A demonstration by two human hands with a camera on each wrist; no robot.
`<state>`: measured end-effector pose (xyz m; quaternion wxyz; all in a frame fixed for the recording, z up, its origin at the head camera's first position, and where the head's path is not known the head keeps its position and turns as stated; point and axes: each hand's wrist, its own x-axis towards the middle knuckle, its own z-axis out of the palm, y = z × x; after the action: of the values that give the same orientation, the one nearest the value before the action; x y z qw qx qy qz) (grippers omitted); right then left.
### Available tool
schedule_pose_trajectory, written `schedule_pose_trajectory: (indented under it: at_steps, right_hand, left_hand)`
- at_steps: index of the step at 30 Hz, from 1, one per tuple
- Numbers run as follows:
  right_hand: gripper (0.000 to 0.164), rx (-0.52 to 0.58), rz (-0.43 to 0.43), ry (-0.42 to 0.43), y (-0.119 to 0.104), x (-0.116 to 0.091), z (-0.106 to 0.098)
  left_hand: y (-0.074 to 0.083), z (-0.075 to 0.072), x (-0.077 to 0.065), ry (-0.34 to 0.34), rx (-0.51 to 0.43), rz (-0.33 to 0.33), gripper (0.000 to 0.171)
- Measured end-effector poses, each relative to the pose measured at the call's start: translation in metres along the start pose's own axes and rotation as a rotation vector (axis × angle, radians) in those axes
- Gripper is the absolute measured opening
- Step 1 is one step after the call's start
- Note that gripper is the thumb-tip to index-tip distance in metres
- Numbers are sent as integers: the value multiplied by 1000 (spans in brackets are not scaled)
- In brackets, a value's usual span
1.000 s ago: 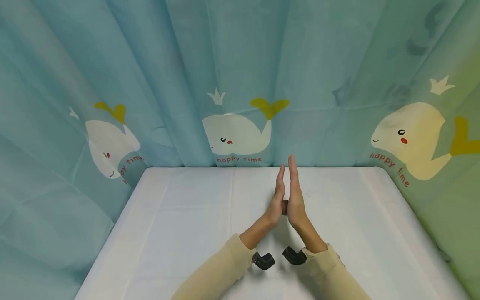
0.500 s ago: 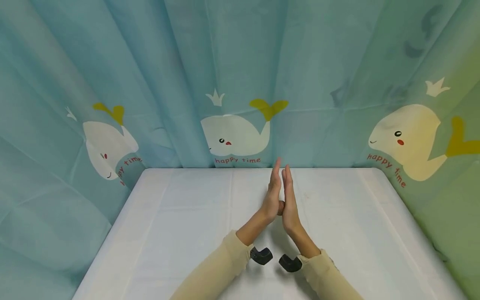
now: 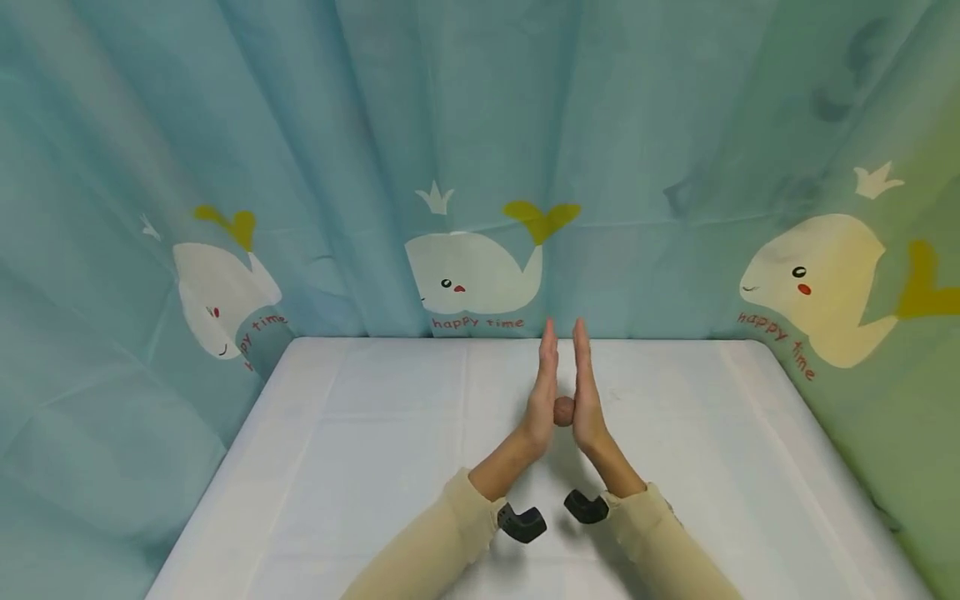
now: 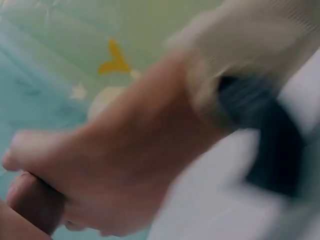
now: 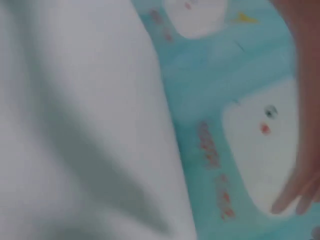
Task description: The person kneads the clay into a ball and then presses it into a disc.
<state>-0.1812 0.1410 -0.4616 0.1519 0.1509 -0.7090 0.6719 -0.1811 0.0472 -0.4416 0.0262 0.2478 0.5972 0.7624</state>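
Observation:
In the head view a small brown ball [image 3: 564, 412], clay-like in look, is held between two facing palms. My left hand [image 3: 542, 407] presses on its left side, fingers straight and pointing away from me. From the other side the right hand [image 3: 588, 408] lies against it, its fingers also straight. Fingertips of both hands are about level, with a narrow gap between the palms. The left wrist view shows the ball [image 4: 39, 204] close up at the lower left, blurred. Only part of a blurred hand [image 5: 305, 150] appears in the right wrist view, without the ball.
The hands are above a table with a white cover [image 3: 375, 450]. Behind it and along both sides hangs a blue-green curtain [image 3: 645, 275] with printed whales. A black wrist camera [image 3: 522, 523] sits at the left cuff and another black camera [image 3: 587, 506] at the right.
The palms slide against each other: first the right hand was farther forward, then the left, and now they are level. The gap has widened slightly, showing more of the ball.

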Motion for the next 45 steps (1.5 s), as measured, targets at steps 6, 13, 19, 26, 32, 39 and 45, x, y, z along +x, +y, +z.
schedule_pose_trajectory:
  at_steps: [6, 13, 19, 26, 32, 39, 45]
  right_hand:
    - [58, 28, -34, -36, -23, -14, 22]
    - [58, -75, -142, 76, -14, 17, -1]
    - [60, -28, -161, 85, 5, 8, -8]
    - [59, 132, -168, 18, -26, -7, 8]
    - [55, 13, -105, 55, -26, 13, -9]
    - [55, -39, -77, 36, -1, -7, -3]
    - [56, 43, -55, 11, -23, -10, 5]
  left_hand:
    - [-12, -16, 18, 75, 157, 52, 62]
    - [-10, 3, 3, 39, 49, -51, 65]
    - [17, 13, 8, 26, -7, -13, 67]
    - [2, 0, 26, 21, 150, 71, 60]
    - [-1, 7, 8, -91, 32, 13, 61]
    - [4, 4, 16, -69, 44, 59, 68]
    - [-21, -2, 15, -53, 143, 7, 61]
